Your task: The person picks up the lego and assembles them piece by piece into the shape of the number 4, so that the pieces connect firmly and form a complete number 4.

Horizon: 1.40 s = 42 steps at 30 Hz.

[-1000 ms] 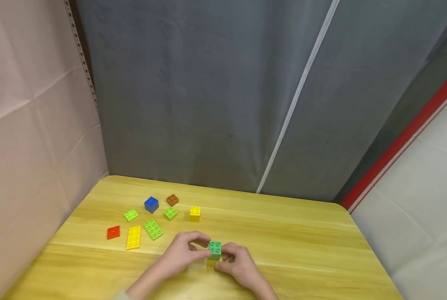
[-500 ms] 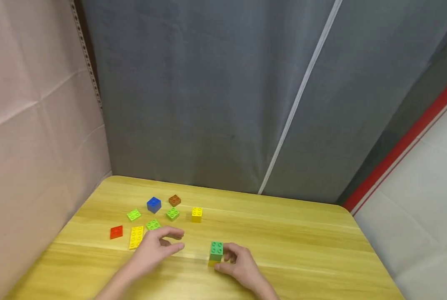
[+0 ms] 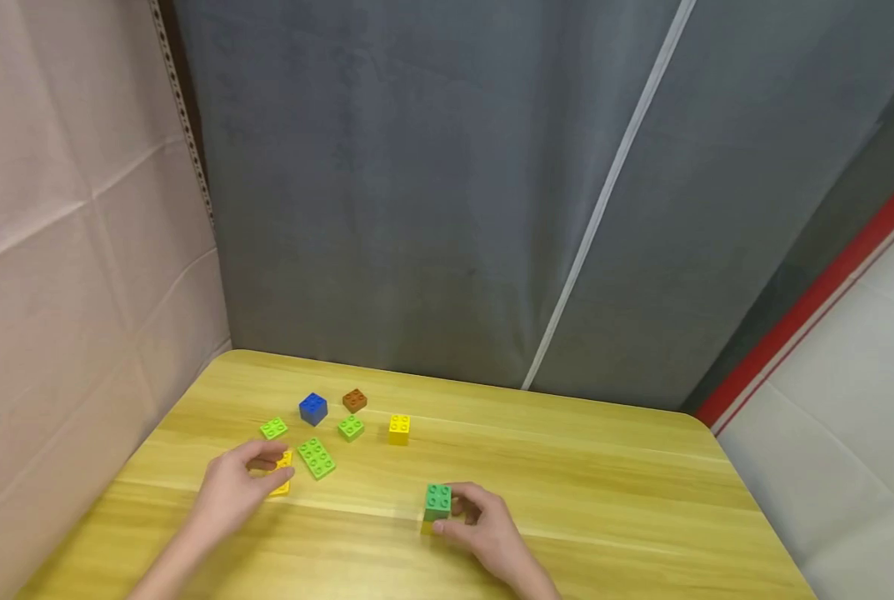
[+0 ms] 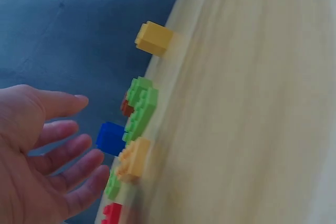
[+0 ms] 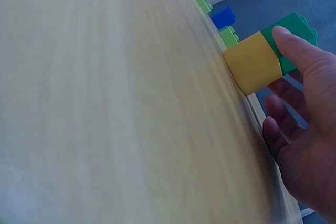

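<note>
On the wooden table, a green building brick [image 3: 437,497] sits on top of a yellow brick [image 5: 253,64], forming a small stack. My right hand [image 3: 486,527] holds this stack from the right, thumb on the green brick in the right wrist view and fingers behind it. My left hand [image 3: 231,490] hovers with parted, relaxed fingers over the left group of bricks and holds nothing. It partly covers a long yellow brick [image 3: 285,472] in the head view. A red brick [image 4: 111,213], hidden by that hand in the head view, shows in the left wrist view.
Behind the left hand lie a small lime brick [image 3: 273,428], a long lime brick [image 3: 317,458], a blue brick [image 3: 313,409], a brown brick [image 3: 354,401] and another small lime brick [image 3: 351,428]. A yellow brick [image 3: 399,430] stands farther right. A grey curtain [image 3: 417,208] hangs behind the table.
My left hand has let go of the green-and-yellow stack and moved left, past the long lime brick, to the long yellow brick. My right hand has stayed at the stack.
</note>
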Each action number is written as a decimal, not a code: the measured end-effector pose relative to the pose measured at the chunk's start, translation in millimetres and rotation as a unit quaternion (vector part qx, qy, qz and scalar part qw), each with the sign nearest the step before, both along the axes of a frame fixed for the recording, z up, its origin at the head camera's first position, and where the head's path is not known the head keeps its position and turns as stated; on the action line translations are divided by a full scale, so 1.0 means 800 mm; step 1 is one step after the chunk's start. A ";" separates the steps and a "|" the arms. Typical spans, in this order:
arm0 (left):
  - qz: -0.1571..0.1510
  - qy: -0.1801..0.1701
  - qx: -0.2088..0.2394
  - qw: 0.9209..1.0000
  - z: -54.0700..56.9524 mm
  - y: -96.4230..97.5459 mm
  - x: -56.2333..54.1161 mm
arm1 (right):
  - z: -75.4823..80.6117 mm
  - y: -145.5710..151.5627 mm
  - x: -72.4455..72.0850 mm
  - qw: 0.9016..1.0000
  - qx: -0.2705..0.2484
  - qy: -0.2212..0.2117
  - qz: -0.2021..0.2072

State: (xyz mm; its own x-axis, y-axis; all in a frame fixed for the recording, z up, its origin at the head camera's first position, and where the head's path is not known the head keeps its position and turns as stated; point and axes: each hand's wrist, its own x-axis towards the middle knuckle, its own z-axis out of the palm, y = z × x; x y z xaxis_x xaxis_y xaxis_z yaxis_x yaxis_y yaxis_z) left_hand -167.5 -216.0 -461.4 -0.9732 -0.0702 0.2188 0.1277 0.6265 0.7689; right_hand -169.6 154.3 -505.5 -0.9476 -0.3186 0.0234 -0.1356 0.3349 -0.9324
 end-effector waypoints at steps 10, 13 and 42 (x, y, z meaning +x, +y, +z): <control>0.026 -0.045 -0.056 0.997 -0.024 0.001 -0.009 | 0.001 0.001 0.005 1.000 -0.023 0.006 0.000; 0.024 -0.037 -0.062 0.997 -0.030 0.002 -0.011 | 0.001 0.000 0.006 1.000 -0.026 0.004 0.002; 0.039 -0.002 -0.112 0.993 -0.047 0.002 -0.024 | -0.002 0.002 0.003 1.000 -0.020 -0.013 0.000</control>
